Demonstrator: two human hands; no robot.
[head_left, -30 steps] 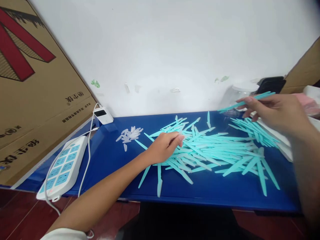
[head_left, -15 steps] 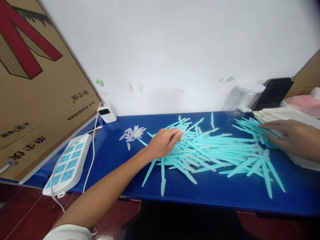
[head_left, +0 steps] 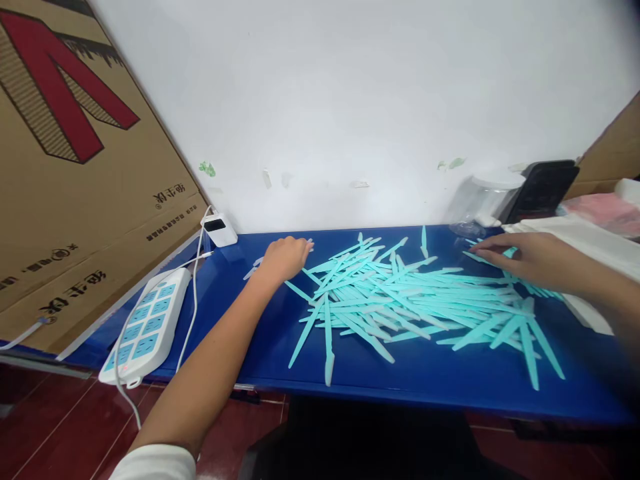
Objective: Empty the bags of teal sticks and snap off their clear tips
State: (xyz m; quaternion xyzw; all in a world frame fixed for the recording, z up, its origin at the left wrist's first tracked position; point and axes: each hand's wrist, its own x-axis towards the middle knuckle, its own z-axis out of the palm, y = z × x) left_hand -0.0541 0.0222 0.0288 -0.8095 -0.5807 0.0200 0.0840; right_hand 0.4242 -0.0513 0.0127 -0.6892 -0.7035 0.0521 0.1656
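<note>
My left hand (head_left: pixel 286 260) is over a small heap of clear plastic caps (head_left: pixel 254 267) at the left of the table, hiding most of it. Its fingers are pinched, with a whitish cap (head_left: pixel 311 245) at their tips. Slim turquoise sticks with paler ends, resembling eyebrow razors (head_left: pixel 400 293), lie in a large loose pile across the middle. My right hand (head_left: pixel 530 257) reaches in low over a smaller bunch of the razors (head_left: pixel 543 291) at the right. Its fingers are stretched forward, slightly apart, their tips near one razor; they partly cover the bunch.
A white power strip (head_left: pixel 147 327) with cables and a small white device (head_left: pixel 220 230) sit at the left, beside a large cardboard box (head_left: pixel 100 220). A clear jar (head_left: pixel 493 197), a dark phone-like slab (head_left: pixel 543 190) and white sheets (head_left: pixel 600 243) stand at the back right of the blue table (head_left: pixel 400 380).
My left hand has moved left from the razor pile to the heap of caps. My right hand has shifted left across the smaller bunch. The view has swung slightly.
</note>
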